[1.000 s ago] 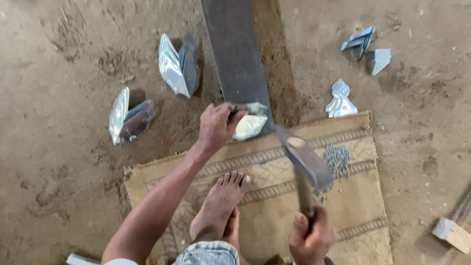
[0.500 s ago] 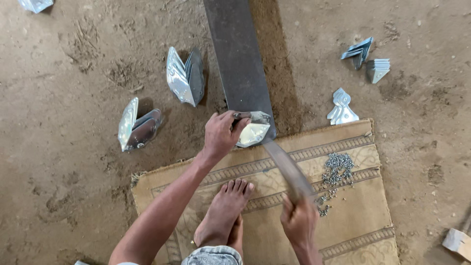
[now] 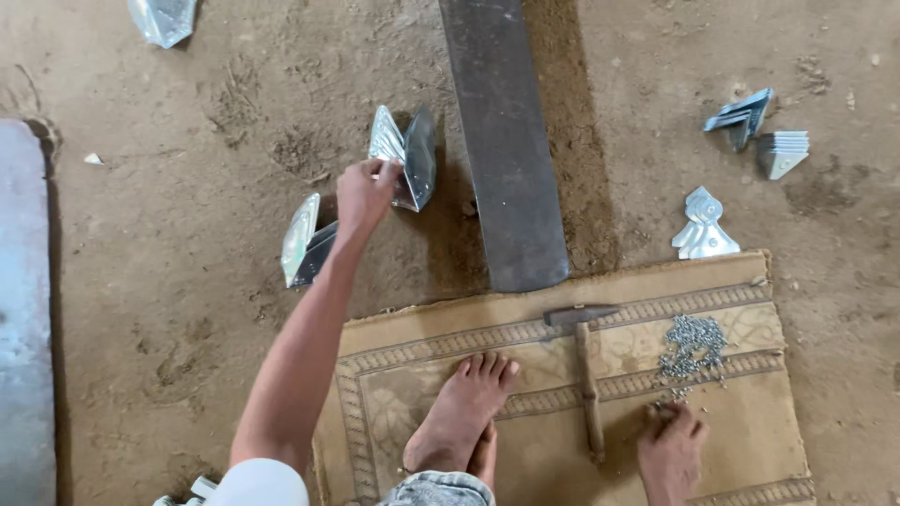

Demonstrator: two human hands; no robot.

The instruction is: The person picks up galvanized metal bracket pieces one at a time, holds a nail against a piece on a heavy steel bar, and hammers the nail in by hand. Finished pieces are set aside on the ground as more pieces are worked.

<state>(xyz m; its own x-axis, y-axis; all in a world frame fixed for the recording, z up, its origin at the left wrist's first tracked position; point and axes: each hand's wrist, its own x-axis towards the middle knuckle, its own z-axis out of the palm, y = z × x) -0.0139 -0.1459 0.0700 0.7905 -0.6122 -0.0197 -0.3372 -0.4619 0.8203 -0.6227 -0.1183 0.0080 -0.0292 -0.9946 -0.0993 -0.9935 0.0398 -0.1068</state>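
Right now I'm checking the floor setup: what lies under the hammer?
The hammer lies flat on the patterned mat, beside a bare foot. Whatever is beneath the mat is hidden.

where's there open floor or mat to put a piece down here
Bare dirt lies left of the stack of folded metal pieces, toward the grey slab. The mat is free below the rivets. It is crowded around the left hand, hammer and right hand.

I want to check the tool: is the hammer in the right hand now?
No, the hammer lies on the mat, while the right hand rests beside it.
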